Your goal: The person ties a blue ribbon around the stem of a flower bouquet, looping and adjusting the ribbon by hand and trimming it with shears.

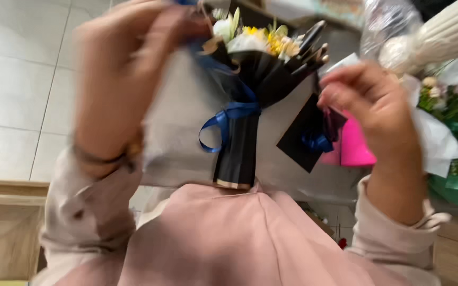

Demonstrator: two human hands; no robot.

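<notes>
pink cloth of the person's top [239,238] filled the lower view, the biggest thing in sight, with pale floor tiles [11,79] off to one side and a heap of other wrapped flowers [451,106] at the far edge. against the chest stood the small bouquet [250,74], upright in black wrapping paper, its stem end resting just above the pink cloth and a blue ribbon [223,119] tied about its narrow waist. it looked light and fragile: the paper crisp enough to crease, the white and yellow blooms soft and easily bruised, so the tied waist seemed the safest place to grip, not the flared top. the left hand [117,79], blurred, was raised beside the bouquet's upper rim with fingers curled at the ribbon's end there; whether it truly pinched the ribbon i could not tell. the right hand [372,100] was closed in a pinch on something small beside a black card [306,135] with a blue bow [316,142], a bright pink wrapper [353,148] just behind it.
</notes>
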